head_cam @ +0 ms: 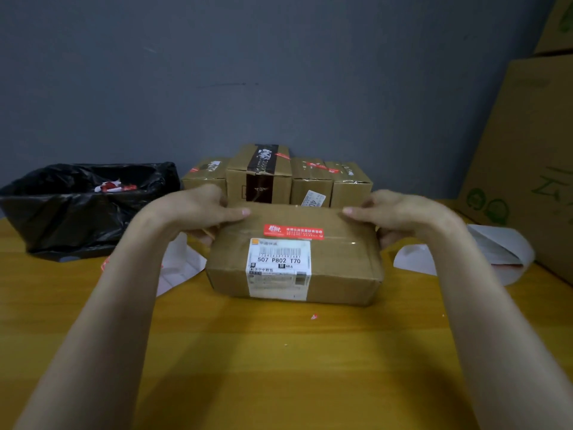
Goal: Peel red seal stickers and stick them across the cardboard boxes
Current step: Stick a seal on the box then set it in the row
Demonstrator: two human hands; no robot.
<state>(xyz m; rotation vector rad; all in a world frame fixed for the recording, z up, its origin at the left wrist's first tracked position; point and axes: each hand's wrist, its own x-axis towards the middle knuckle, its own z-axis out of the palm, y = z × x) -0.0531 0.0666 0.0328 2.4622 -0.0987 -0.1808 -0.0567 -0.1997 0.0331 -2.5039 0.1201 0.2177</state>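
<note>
We see two bare hands, the left hand (198, 207) and the right hand (403, 212). The fingers (232, 212) are smooth and slim. The one that shows best on each hand ends in a short, round nail (246, 211). Back from the fingers come slim wrists (156, 223). Behind those are two long bare arms, the left arm (102, 311) and the right arm (496, 311), wider near us.

The yellow wooden desk (279, 352) carries a brown cardboard box (341, 259) at centre, four smaller cardboard boxes (310, 184) behind it, a black plastic bag (77, 212) at upper left, and white backing papers (508, 246) at right.
</note>
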